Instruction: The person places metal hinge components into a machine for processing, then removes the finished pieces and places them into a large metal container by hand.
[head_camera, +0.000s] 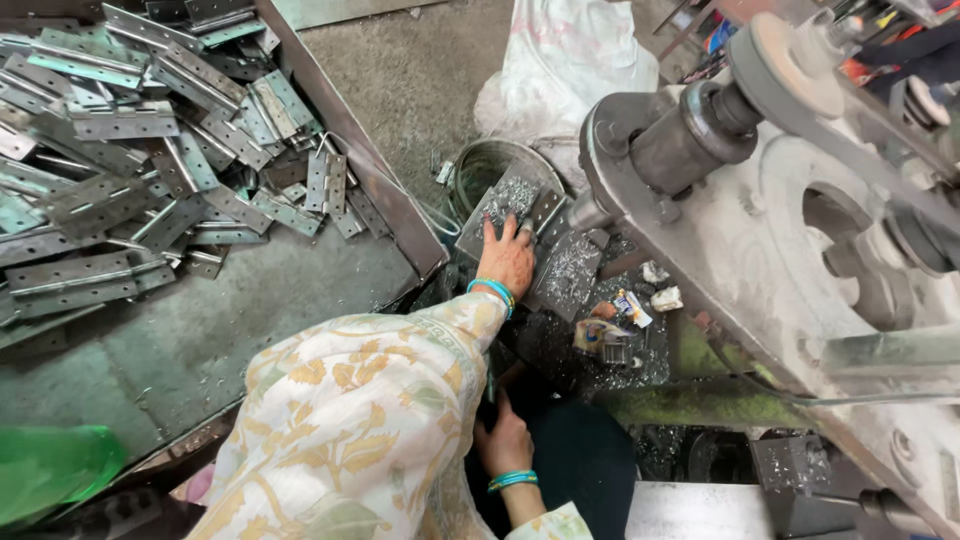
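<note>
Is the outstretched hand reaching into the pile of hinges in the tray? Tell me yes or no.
No: the left hand presses on a shaving-covered metal plate by the machine, apart from the hinges in the tray.

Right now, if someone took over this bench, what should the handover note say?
Left hand: flat, fingers spread on a metal plate covered in shavings, beside the machine.
Right hand: low by the lap, grip unclear.
Hinges: piled loose in the tray on the left.
Done: cannot tell how many are finished.
Left: seemingly the pile.
</note>
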